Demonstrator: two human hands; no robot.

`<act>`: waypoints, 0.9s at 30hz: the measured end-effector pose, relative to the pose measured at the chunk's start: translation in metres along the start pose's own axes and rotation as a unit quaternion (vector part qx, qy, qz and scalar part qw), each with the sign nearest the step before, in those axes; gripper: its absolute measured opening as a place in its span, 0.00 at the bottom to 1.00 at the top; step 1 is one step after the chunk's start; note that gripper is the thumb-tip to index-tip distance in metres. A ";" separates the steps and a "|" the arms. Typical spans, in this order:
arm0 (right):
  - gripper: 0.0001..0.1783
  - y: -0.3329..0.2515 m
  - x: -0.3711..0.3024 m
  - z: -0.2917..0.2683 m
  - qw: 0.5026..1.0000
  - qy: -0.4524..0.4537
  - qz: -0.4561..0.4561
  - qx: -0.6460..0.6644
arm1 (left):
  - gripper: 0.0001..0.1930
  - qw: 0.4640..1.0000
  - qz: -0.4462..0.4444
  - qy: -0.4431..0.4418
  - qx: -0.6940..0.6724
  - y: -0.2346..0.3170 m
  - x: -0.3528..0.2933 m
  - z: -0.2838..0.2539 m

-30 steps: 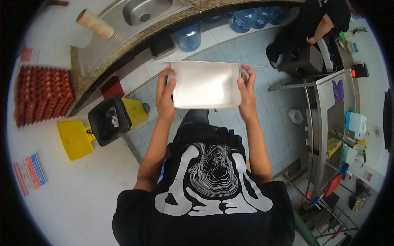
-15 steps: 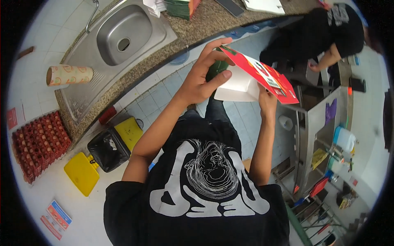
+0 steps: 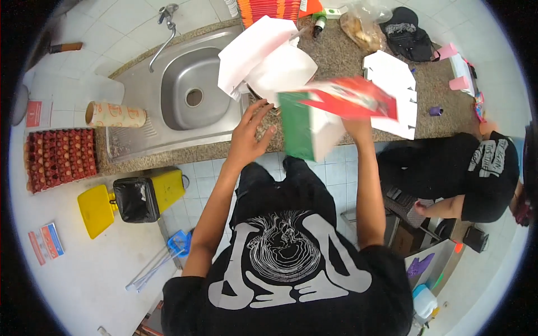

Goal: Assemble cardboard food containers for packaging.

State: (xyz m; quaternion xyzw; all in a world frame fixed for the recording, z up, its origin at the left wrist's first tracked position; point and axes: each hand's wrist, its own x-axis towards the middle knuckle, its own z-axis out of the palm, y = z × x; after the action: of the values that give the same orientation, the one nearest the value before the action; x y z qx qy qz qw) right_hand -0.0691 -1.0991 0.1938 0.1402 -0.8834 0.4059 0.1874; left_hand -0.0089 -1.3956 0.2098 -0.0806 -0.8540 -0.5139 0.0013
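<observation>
My right hand (image 3: 358,130) grips a folded cardboard box (image 3: 298,126) with a green side, a white inside and a red lid panel. Motion blurs the box, and its panels hide my right fingers in part. It is held at the counter's front edge. My left hand (image 3: 250,137) is off the box, to its left, fingers apart and holding nothing. Its fingertips are close to white cardboard pieces (image 3: 283,67), which lie by the sink. Another white flat cardboard sheet (image 3: 395,84) lies on the counter to the right, partly behind the red lid.
The granite counter (image 3: 330,53) carries a black cap (image 3: 408,35), a food bag (image 3: 363,29) and a dark bottle (image 3: 319,25). Left are a steel sink (image 3: 179,84), a paper roll (image 3: 115,114) and stacked egg trays (image 3: 61,159). A co-worker (image 3: 476,179) crouches at right.
The view has swung toward the counter. My left hand has let go of the box and opened. My right hand has carried the box over to the counter's edge.
</observation>
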 end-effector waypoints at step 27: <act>0.22 -0.053 0.144 0.073 0.978 -0.010 -0.084 -0.190 | 0.11 0.978 0.172 0.095 0.067 -0.064 0.073 -0.015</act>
State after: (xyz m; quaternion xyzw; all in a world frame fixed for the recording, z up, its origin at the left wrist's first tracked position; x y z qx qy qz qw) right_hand -0.1914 -1.2023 0.2494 0.1797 -0.9314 0.2124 0.2346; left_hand -0.0908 -1.4286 0.1669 -0.1766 -0.8559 -0.4528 0.1765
